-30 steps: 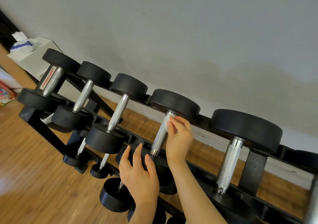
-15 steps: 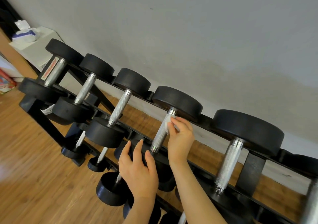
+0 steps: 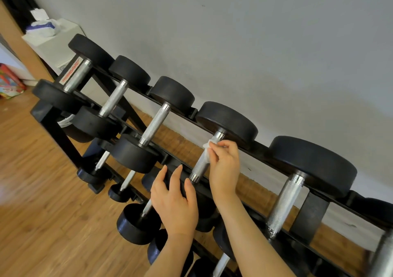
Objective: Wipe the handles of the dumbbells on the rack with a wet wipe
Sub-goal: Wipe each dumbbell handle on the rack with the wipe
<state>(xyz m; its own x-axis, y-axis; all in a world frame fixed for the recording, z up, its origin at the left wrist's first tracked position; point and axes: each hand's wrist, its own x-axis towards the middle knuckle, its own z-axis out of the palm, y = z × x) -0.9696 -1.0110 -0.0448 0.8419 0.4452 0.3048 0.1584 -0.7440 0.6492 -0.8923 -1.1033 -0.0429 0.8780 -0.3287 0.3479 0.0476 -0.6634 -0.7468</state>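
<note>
Now the right hand [image 3: 224, 166] pinches the soft, light wet wipe [image 3: 209, 147] against the hard metal handle [image 3: 205, 159]; beside the handle, the left hand [image 3: 174, 200] stays wide.

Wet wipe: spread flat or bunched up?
Bunched: the wipe shows as a crumpled wad pressed on the handle by the right hand.

I count five dumbbells [image 3: 119, 98] along the top rail of the one rack [image 3: 57, 136], each with one steel handle [image 3: 203, 159]. I have one wet wipe [image 3: 207, 149], and one pack of wipes [image 3: 43, 27] sits on one white box [image 3: 59, 47].
</note>
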